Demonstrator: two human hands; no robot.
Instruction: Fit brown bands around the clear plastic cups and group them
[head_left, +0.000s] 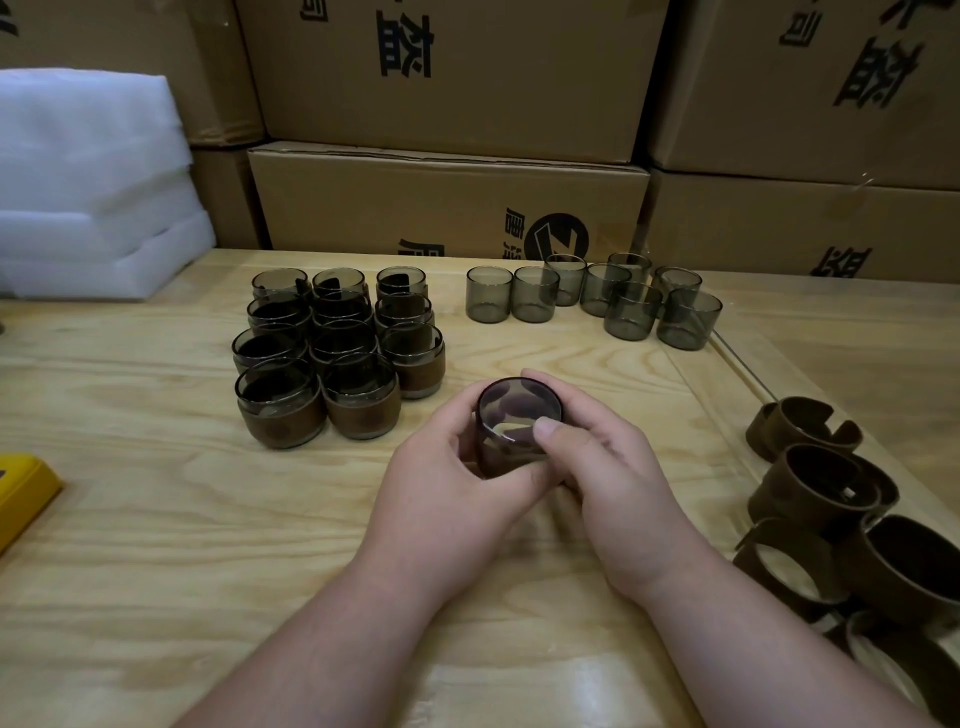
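In the middle of the counter (156, 519), both hands hold one cup (519, 415) upright between them. The left hand (457, 467) curls around its near left side, and the right hand (613, 467) wraps the right side with the thumb on the rim, probably to steady the cup while the brown band seats; the band itself is mostly hidden by the fingers. The banded cups (332, 364) stand packed in rows on the left, so finished ones stay apart from the bare cups (597, 299) at the back. The loose bands (841, 519) lie close on the right, within easy reach.
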